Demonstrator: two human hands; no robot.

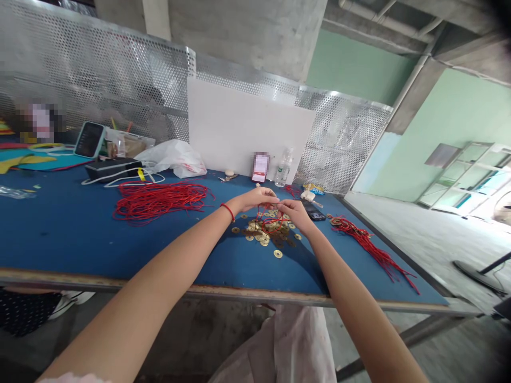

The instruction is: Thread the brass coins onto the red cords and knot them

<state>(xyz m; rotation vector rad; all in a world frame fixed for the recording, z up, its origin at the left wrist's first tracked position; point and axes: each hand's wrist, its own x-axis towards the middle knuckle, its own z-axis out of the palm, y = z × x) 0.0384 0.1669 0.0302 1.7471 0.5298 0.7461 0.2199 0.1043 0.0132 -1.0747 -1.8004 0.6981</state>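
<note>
My left hand and my right hand meet above the blue table, fingertips pinched close together on a thin red cord. Loops of that cord hang below my fingers. Beneath them lies a loose pile of brass coins with square holes; one coin sits apart at the near side. To the left spreads a large bundle of red cords. On the right rest red cords with coins tied at one end. Exactly how the cord runs between my fingertips is too small to make out.
Behind my hands stand a phone-like device and clear plastic bottles, before a white board. A dark phone lies right of my right hand. At the back left are a white plastic bag and a black box with white cable.
</note>
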